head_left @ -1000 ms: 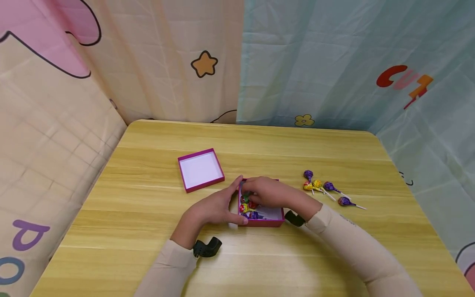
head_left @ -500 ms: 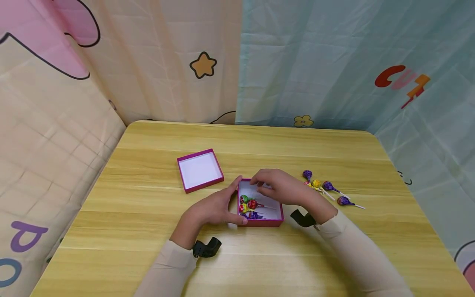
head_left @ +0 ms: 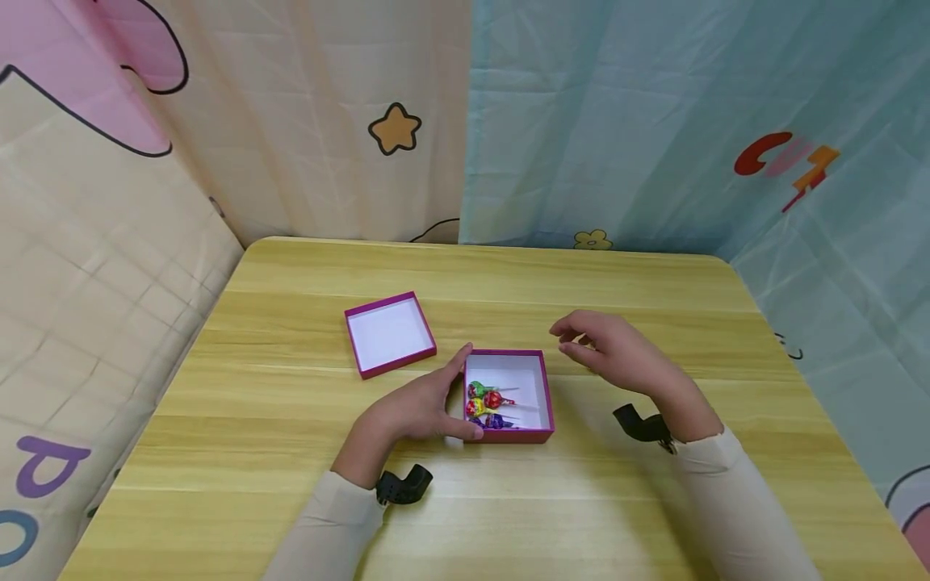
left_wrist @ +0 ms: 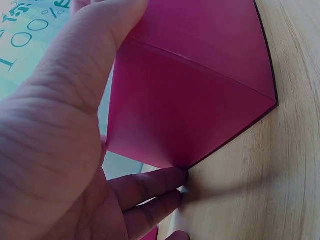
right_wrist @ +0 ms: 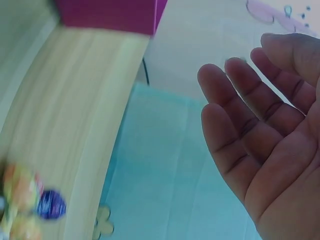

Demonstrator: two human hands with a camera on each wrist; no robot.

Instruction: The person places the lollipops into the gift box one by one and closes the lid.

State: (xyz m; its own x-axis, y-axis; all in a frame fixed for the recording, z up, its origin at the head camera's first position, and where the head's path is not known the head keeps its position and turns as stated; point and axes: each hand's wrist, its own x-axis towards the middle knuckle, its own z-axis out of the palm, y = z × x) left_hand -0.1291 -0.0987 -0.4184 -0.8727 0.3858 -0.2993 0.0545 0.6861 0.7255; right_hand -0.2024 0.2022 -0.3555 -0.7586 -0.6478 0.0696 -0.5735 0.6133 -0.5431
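Note:
My left hand (head_left: 420, 403) grips the left side of an open magenta box (head_left: 512, 436), thumb at the near corner and fingers at the far one. The left wrist view shows the box's outer walls (left_wrist: 165, 105) between thumb and fingers. Inside the box lie several wrapped lollipops, among them a green one (head_left: 477, 389), a red one (head_left: 497, 399) and a purple one (head_left: 498, 421), heads at left. My right hand (head_left: 617, 351) hovers right of the box, fingers loosely bent, holding nothing. Other lollipops (right_wrist: 51, 204) on the table appear in the right wrist view; in the head view the right hand hides them.
Behind and left of the box, the magenta box lid (head_left: 391, 335) lies with its white inside up. All of this is on a wooden table (head_left: 291, 436). Printed curtains (head_left: 617, 121) hang along the table's back and sides.
The right hand has left the box and moved right, over the loose lollipops, which it now covers in the head view. A red lollipop lies uncovered in the box. The left hand stays put.

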